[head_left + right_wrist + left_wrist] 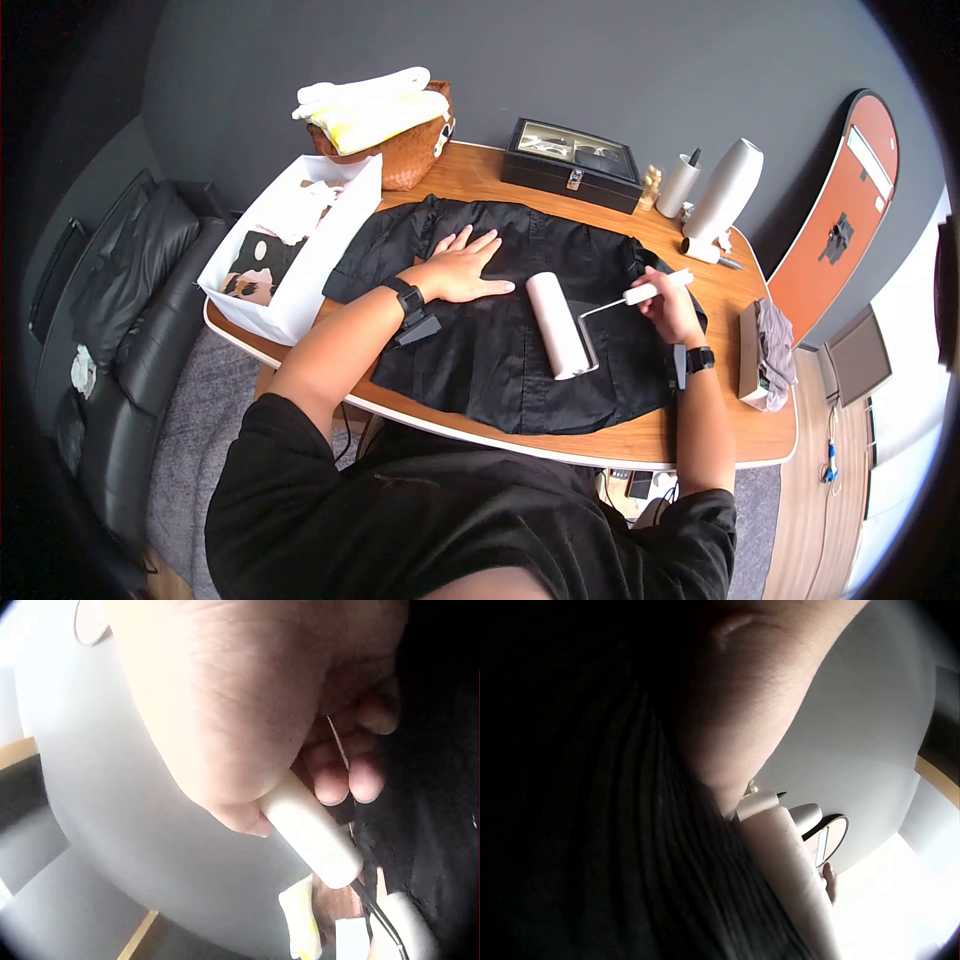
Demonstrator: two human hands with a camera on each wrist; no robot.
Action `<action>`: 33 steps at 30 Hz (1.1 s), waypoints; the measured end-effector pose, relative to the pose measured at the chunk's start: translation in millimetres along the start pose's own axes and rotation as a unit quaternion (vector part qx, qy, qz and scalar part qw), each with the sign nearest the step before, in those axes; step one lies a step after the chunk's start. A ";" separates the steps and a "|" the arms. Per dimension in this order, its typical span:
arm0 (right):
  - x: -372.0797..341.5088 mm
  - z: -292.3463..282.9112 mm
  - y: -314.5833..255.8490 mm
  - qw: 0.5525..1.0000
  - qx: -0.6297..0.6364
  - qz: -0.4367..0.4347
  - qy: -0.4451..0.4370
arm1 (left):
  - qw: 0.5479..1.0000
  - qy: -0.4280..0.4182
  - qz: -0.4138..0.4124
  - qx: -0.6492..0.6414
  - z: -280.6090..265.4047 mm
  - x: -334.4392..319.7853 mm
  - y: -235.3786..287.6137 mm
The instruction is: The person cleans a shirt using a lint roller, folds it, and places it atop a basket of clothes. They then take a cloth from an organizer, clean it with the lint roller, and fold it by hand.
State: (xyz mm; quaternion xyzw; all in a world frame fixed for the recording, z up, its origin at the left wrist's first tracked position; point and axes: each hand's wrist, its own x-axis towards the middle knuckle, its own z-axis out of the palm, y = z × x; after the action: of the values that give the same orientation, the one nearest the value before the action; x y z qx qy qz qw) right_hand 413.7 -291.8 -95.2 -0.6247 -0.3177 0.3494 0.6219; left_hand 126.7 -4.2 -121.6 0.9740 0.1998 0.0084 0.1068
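A black garment (490,350) of striped-looking fabric lies spread over the wooden table. My left hand (462,272) rests on its left part with fingers spread and palm down. My right hand (672,308) holds the white handle (315,832) of a lint roller (557,325), its fingers curled around the grip. The roller's broad white head lies across the garment's middle, to the right of my left hand. In the left wrist view the roller head (791,877) shows just past the hand, close over the dark cloth.
A white box (330,245) of folded clothes stands at the left, near a brown woven basket (410,165) topped with a pale towel (375,110). Toward the back are a black glasses case (572,165) and a white hair dryer-like object (722,195). A tissue box (765,355) sits right.
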 end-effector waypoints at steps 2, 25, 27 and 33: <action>11.2 -23.5 11.0 0.999 0.027 -0.002 0.040 | 1.000 0.007 0.006 -0.010 1.9 0.8 -1.0; 1.9 -5.5 2.7 0.997 -0.065 0.020 -0.042 | 1.000 0.003 0.000 0.001 -2.2 -2.2 2.8; 5.0 -16.8 3.1 0.998 -0.032 0.037 -0.035 | 1.000 0.004 0.000 0.000 -2.2 -2.7 2.9; 14.4 -69.1 14.8 0.997 0.017 0.013 0.069 | 1.000 0.000 -0.003 0.000 -5.4 -4.2 5.0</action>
State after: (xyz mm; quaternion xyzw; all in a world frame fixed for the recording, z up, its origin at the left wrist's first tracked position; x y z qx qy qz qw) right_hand 478.6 -318.6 -111.8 -0.6403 -0.2602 0.3189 0.6485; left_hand 124.5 -9.2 -115.2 0.9735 0.2024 0.0083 0.1064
